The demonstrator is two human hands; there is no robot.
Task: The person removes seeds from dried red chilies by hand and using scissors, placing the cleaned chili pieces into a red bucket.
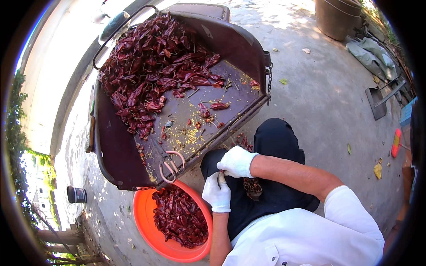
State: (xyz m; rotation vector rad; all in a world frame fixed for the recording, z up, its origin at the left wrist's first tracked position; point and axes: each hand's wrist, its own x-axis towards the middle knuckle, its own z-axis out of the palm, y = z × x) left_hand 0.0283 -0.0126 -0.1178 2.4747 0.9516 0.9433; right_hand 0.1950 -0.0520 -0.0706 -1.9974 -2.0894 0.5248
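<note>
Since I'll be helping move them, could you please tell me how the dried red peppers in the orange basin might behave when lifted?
The dried red peppers are probably light for their size, looking shrivelled. They may crack easily: loose seeds lie on the cart bed. Their wrinkled, uneven shapes suggest little rolling.

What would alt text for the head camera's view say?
A person's white-gloved left hand and right hand meet near dark-trousered knees. Beyond, dried red peppers are heaped in a maroon cart bed; more lie in an orange tub at left.
</note>
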